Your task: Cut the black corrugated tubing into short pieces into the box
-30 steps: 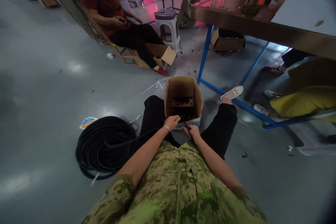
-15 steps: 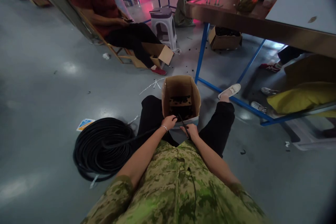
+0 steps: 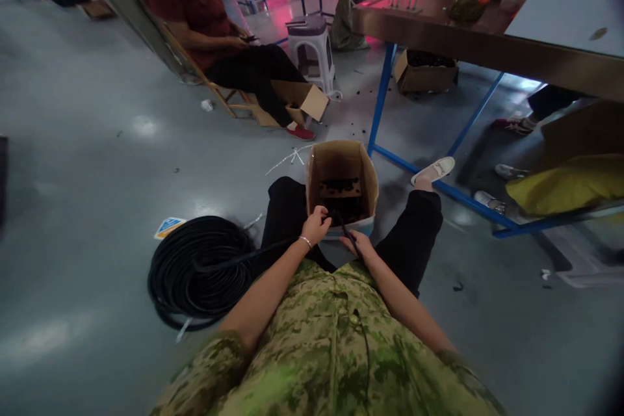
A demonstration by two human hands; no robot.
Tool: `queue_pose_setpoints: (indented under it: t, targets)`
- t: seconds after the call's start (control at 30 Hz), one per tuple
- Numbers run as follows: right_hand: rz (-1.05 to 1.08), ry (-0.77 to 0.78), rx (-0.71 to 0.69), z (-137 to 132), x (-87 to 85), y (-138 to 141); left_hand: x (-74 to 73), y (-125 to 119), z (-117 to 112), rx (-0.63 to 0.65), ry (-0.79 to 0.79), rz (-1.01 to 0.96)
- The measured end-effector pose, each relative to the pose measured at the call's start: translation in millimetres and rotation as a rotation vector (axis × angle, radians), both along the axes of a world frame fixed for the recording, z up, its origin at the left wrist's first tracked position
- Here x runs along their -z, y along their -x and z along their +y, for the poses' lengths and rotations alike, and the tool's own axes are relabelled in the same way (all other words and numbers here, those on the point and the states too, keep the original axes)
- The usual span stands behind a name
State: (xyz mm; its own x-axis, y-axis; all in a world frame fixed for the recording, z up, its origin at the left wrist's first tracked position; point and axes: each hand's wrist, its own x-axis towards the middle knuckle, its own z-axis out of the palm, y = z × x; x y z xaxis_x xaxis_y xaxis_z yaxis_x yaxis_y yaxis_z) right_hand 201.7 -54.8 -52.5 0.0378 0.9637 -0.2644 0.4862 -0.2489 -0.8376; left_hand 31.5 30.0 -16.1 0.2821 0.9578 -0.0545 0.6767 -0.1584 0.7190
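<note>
Head camera view, looking forward and down: from my remote seat I see the wearer's two bare hands meeting above the near rim of an upright cardboard box [image 3: 338,159] set between the knees. The left hand [image 3: 316,227], with a bracelet at its wrist, is curled closed around a strand of black tubing [image 3: 270,247]. That strand trails left, passing beneath the forearm, from a large coil [image 3: 195,273] lying on the floor. The right hand [image 3: 359,244] grips a slim dark object [image 3: 347,229] slanting up toward the left fingers; I cannot make out exactly what it is. Small black pieces [image 3: 341,184] lie inside the box. A blue, orange and white label [image 3: 168,227] rests at the coil's far edge. Far left, a seated co-worker [image 3: 214,32] in red bends over something small and dark. Far right stands a table [image 3: 439,36] on blue legs.
</note>
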Motion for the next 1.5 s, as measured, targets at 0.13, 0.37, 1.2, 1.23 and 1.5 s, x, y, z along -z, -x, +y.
queue_pose_setpoints:
  t: [0.13,0.37,1.2,1.23,1.5]
  targets:
    - [-0.09,-0.012,-0.081,0,-2.5,1,1.8,1,1,-0.065,-0.017,-0.111]
    - [-0.165,-0.006,-0.124,0,-3.8,1,0.0,0,-2,-0.03,0.051,-0.073]
    - [-0.183,0.049,-0.148,2,1.0,1,-11.1,-3,-8,0.008,0.037,-0.01]
    - [-0.183,0.05,-0.149,2,0.9,1,-10.7,-2,-8,0.01,0.038,-0.006]
    - [-0.146,0.062,-0.137,4,1.5,1,-10.1,-3,-8,0.025,0.057,0.01]
